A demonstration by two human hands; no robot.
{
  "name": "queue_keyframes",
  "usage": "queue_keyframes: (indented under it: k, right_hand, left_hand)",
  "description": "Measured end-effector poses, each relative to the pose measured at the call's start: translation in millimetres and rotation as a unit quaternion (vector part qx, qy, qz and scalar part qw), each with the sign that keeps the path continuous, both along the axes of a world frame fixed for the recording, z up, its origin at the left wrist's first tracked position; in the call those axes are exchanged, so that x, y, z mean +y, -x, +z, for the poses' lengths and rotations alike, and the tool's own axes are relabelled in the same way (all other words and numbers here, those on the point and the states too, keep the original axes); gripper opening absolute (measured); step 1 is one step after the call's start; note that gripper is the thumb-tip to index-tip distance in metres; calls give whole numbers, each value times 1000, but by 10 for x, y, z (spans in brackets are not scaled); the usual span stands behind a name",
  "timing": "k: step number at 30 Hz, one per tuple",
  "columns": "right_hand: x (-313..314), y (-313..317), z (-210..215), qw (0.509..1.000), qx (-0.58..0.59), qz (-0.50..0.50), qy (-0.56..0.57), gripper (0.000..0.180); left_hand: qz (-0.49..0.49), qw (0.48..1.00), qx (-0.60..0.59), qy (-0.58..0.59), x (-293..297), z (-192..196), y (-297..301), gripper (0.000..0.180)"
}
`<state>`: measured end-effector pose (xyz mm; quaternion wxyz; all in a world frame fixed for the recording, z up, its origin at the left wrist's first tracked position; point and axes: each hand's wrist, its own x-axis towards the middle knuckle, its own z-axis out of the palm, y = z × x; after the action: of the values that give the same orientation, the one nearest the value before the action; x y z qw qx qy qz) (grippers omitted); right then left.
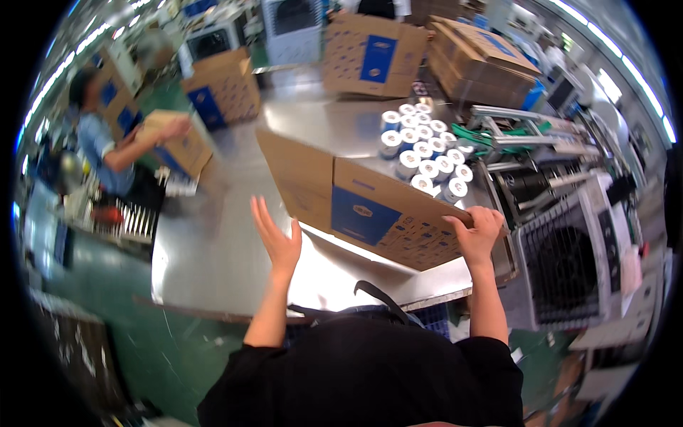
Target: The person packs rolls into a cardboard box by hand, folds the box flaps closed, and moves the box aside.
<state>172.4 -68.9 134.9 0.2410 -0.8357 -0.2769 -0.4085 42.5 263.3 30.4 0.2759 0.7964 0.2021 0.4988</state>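
Gripping the near right corner of the flattened carton, my right hand has its grip curled shut over the top edge. My left hand is spread wide open with nothing in it, fingers pointing far, just left of the carton's lower near edge. The carton stands tilted above the steel worktop, its long axis running from far left to near right. Rolls of tape sit beyond it.
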Motion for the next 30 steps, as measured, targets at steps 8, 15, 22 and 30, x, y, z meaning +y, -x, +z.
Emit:
queue_keyframes:
  k: [8,15,22,30]
  right_hand:
    - [171,611,-1229,978,149,24,145,28]
    - [287,318,-924,932,280,-6,230,41]
    - [374,16,-825,864,417,8,281,59]
    - [44,18,-560,794,507,-100,320,54]
  left_hand:
    - [-47,967,192,-164,607,-525,668,67]
    - [-126,970,110,-175,481,-556,530,62]
    - [-92,981,26,-169,617,-610,627,28]
    - [-158,984,25,-76,881,-349,590,13]
